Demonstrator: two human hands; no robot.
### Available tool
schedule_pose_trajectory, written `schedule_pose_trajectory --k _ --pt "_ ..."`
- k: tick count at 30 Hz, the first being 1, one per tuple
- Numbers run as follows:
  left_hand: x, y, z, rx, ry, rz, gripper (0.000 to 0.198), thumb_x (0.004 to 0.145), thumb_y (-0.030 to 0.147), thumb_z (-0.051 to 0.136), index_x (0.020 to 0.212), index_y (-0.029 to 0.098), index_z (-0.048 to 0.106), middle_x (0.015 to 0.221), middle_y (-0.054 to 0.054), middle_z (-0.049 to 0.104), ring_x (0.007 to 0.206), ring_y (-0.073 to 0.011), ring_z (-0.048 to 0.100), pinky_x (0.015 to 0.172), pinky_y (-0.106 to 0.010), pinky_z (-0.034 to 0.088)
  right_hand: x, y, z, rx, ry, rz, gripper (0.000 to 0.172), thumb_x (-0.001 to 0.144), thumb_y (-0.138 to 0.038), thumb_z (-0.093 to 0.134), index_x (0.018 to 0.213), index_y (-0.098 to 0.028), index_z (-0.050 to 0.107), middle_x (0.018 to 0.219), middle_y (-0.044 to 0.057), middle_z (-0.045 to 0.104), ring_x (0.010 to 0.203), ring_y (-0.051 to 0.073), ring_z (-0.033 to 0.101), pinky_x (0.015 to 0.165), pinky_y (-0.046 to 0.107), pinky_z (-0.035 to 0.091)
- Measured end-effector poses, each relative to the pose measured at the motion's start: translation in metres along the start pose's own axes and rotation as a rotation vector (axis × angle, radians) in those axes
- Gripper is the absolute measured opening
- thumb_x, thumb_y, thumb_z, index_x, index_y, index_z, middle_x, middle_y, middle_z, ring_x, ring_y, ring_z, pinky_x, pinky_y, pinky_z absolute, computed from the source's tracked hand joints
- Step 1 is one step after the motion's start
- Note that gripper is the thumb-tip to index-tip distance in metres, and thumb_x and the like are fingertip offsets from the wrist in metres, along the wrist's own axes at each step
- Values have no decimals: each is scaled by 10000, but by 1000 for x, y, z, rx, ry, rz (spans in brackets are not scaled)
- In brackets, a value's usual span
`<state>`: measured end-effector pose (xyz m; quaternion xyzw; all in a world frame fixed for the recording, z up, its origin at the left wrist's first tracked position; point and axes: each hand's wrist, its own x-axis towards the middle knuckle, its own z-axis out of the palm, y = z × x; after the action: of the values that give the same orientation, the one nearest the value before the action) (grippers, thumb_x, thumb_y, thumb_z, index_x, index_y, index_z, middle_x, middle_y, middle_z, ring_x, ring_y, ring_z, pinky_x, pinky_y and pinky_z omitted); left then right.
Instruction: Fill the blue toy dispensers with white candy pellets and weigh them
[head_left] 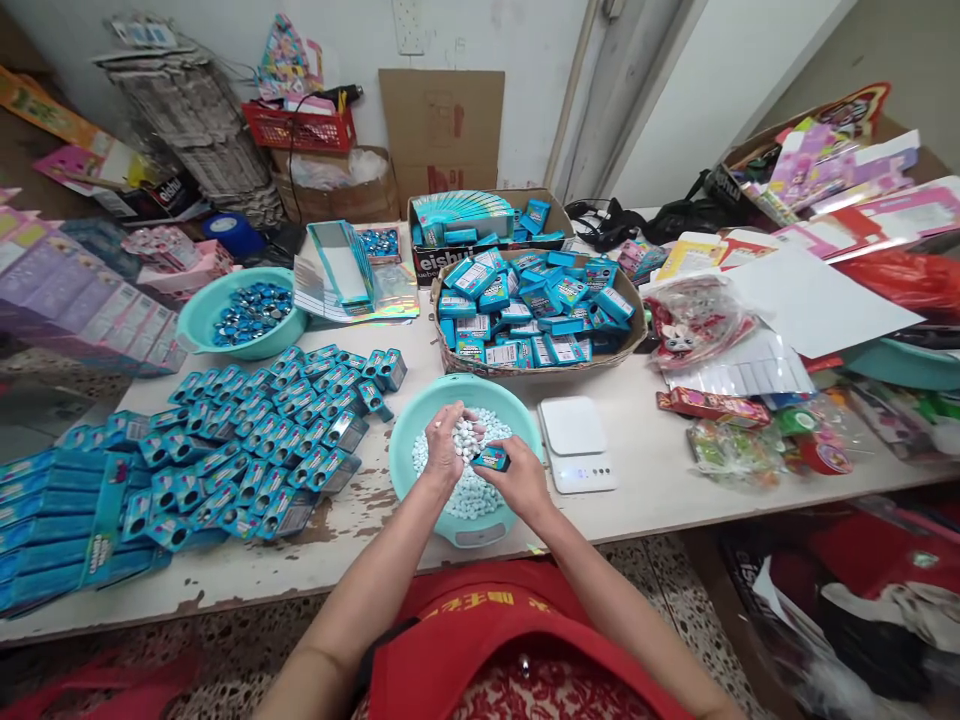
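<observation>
Working over a worn white table (pixel 652 420), with ranks of small blue boxes (pixel 255 430) to the left of the left hand, a cardboard carton (pixel 640 325) of similar boxes beyond both hands, a turquoise bowl (pixel 400 450) directly beneath them, and a white scale (pixel 572 428) just right of the right hand. Held close together: left hand (pixel 444 452) cupped under loose pale pellets (pixel 466 437), right hand (pixel 519 478) pinched around a single box (pixel 493 457), beside that palm. Judged to be at the step of loading pellets into the held box; next, calling for a steady palm and close contact at the opening, to avoid spills. Cannot tell whether touching hand to hand, nor how full inside, with the opening hidden; cannot read the scale's display; cannot see all of the blue stack (pixel 52 520) at far left, cut off by the edge.
</observation>
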<state>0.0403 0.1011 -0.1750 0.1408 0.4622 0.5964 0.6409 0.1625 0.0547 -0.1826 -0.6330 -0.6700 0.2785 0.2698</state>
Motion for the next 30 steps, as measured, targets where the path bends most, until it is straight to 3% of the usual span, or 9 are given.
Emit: schedule_pose_trajectory --k 5,11,17,30 --pt "3 6 8 4 50 19 399 600 486 729 668 162 506 592 38 567 438 -91 538 416 -206 400 9 -3 -8 22 -16 -41 317 660 -292 757 941 -223 629 927 48 623 902 243 604 787 362 474" --pt "4 7 15 75 53 36 408 603 504 731 671 157 527 614 19 600 456 -106 567 446 -223 428 17 1 -9 50 -54 -41 288 668 -294 749 922 -216 638 890 45 616 865 240 606 761 358 470" --pt "4 11 20 46 53 70 403 639 484 718 577 161 486 533 22 554 479 -116 573 473 -228 427 21 -1 -10 115 -25 -43 293 659 -294 761 918 -238 637 881 27 612 869 230 600 761 350 470" --pt "2 11 22 78 48 160 367 685 473 700 619 160 521 568 22 548 494 -102 556 484 -223 408 24 -6 -15 163 1 1 296 642 -295 771 901 -226 645 878 23 618 840 221 605 716 327 467"
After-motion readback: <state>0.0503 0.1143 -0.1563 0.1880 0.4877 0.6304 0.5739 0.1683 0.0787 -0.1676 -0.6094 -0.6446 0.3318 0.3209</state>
